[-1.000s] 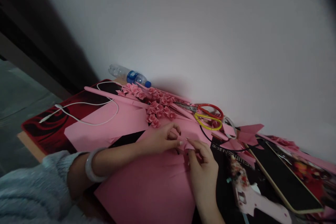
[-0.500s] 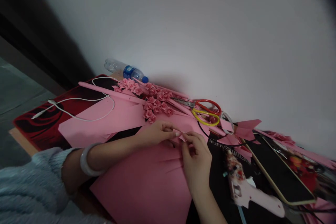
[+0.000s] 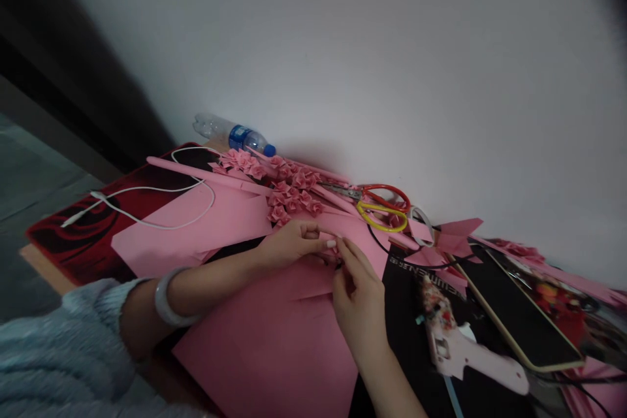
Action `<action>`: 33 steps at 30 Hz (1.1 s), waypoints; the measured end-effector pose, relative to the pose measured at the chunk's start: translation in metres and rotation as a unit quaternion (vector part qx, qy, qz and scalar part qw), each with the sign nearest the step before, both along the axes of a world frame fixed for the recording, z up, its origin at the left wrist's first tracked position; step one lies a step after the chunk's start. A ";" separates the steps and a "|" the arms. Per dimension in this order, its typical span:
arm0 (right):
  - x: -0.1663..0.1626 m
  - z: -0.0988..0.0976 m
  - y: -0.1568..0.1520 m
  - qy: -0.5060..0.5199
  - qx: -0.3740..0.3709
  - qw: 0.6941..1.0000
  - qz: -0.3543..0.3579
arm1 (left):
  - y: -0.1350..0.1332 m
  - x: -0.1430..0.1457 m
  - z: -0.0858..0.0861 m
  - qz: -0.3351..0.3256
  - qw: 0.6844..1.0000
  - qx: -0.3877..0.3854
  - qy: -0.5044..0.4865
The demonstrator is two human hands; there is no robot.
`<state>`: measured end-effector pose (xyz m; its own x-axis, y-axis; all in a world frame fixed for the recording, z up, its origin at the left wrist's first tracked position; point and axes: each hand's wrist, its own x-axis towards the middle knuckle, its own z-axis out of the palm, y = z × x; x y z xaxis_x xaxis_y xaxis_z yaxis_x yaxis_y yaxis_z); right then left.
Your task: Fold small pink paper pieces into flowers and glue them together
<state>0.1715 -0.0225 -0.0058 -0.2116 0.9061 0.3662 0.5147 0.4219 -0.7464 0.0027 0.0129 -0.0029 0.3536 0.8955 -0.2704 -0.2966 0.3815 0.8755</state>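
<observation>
Both hands meet over the sheets of pink paper, fingertips pinched together. My left hand (image 3: 291, 245) comes in from the left and grips a small piece of pink paper (image 3: 326, 236) between thumb and fingers. From the lower right, my right hand (image 3: 360, 294) pinches the same piece; the fingers cover most of it, so its shape is hard to make out. Under the hands lies a large pink sheet (image 3: 274, 353). Just beyond them sits a cluster of folded pink paper flowers (image 3: 289, 198).
Scissors (image 3: 361, 193) with red and yellow handles lie behind the hands. To the right are a pink glue gun (image 3: 470, 356) and a phone (image 3: 519, 313). A plastic bottle (image 3: 240, 136) rests against the wall; a white cable (image 3: 147, 188) curls over the left side.
My right hand has shifted slightly left, its fingers closing further over the small paper piece, which now shows less. The view has moved slightly.
</observation>
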 end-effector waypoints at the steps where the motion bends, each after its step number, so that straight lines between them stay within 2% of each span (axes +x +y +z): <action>1: 0.000 -0.001 0.000 0.002 -0.003 1.000 0.001 | 0.000 0.000 0.000 -0.002 1.000 0.003 -0.001; 11: 0.002 0.002 0.001 0.054 -0.049 0.997 0.014 | -0.002 0.000 0.002 -0.003 1.000 0.007 0.006; 15: 0.001 0.006 -0.001 0.082 -0.094 0.992 -0.017 | -0.002 0.000 0.002 -0.004 1.000 0.011 0.023; 20: 0.001 0.010 -0.001 0.112 -0.162 0.979 -0.057 | -0.002 -0.002 0.003 -0.070 0.993 0.033 0.087; 24: 0.001 0.014 -0.001 0.073 -0.176 0.981 -0.027 | -0.003 -0.004 0.004 -0.128 0.989 0.032 0.061; 33: 0.001 0.014 -0.001 0.074 -0.164 0.983 0.028 | -0.003 -0.007 0.011 -0.169 0.985 0.012 0.022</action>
